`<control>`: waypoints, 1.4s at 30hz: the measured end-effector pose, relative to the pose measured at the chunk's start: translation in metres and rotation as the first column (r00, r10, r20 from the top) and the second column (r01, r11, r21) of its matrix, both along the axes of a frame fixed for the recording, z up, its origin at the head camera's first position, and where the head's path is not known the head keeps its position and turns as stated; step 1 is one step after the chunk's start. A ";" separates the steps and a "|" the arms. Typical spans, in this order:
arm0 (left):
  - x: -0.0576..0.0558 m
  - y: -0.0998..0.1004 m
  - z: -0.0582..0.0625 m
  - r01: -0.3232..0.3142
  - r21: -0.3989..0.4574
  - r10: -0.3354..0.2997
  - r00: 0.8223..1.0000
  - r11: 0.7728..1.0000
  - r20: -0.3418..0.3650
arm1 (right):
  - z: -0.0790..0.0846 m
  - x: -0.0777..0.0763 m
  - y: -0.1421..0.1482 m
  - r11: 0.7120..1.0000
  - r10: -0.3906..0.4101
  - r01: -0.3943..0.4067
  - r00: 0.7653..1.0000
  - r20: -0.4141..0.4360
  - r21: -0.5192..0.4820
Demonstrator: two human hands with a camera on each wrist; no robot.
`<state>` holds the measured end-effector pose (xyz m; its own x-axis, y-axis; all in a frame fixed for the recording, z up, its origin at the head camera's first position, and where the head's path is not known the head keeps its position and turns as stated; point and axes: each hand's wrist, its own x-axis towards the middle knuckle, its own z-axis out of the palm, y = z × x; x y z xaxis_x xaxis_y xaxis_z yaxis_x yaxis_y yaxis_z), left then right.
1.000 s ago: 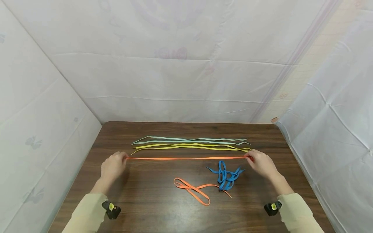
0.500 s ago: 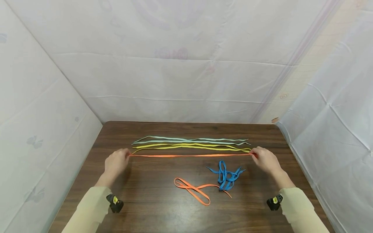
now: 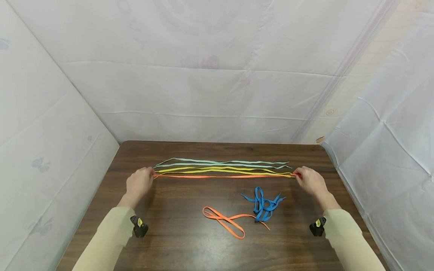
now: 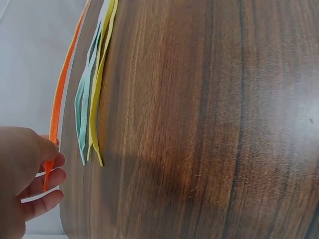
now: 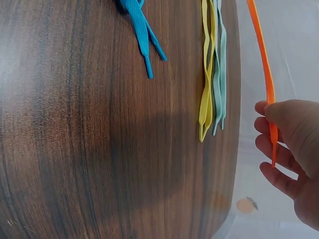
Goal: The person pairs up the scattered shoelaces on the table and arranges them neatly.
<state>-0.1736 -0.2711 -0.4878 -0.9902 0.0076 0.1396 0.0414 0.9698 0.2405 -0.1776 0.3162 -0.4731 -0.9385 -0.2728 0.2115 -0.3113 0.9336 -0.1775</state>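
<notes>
The left hand (image 3: pixel 140 184) and right hand (image 3: pixel 310 183) have shifted forward with the orange lace (image 4: pixel 60 85), stretched above the surface (image 3: pixel 169 218) near the yellow laces (image 5: pixel 205 102); each pinches one end; it looks light, soft, limp, so best held near both tips.

Front left open, middle barred

The surface (image 3: pixel 166 237) leaves room left of the loose orange lace (image 3: pixel 226 219); right of it, the tangled blue lace (image 3: pixel 260 205) narrows passage. The stretched orange lace (image 3: pixel 217 176), from left hand (image 3: pixel 139 184) to right hand (image 3: pixel 312 182), blocks the yellow laces (image 3: pixel 217 170). Behind the mint laces (image 3: pixel 217 164), a strip ends at the white sheet (image 3: pixel 217 101).
</notes>
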 end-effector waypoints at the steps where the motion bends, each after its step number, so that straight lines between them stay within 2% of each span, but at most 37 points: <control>1: -0.002 0.000 0.000 -0.004 0.001 0.004 1.000 1.000 0.013 | 0.000 -0.001 0.000 1.000 0.001 -0.001 1.000 0.004 0.003; 7: -0.010 -0.002 0.003 -0.032 0.010 0.031 0.996 0.999 0.079 | 0.001 -0.005 0.001 1.000 -0.012 0.012 1.000 0.022 0.025; 12: -0.015 -0.003 0.002 -0.051 0.012 0.049 0.993 0.999 0.104 | 0.001 -0.008 0.000 0.999 -0.035 0.034 0.999 0.025 0.039; 20: -0.022 0.000 -0.006 -0.072 0.012 0.069 0.985 0.997 0.158 | -0.004 -0.015 0.001 0.995 -0.084 0.081 0.995 0.051 0.060; 29: -0.024 0.002 -0.014 -0.099 0.018 0.093 0.971 0.995 0.220 | -0.015 -0.020 0.000 0.990 -0.137 0.133 0.987 0.081 0.053; 42: -0.027 0.008 -0.023 -0.155 0.047 0.141 0.965 0.987 0.221 | -0.027 -0.023 -0.007 0.972 -0.233 0.230 0.969 0.084 0.044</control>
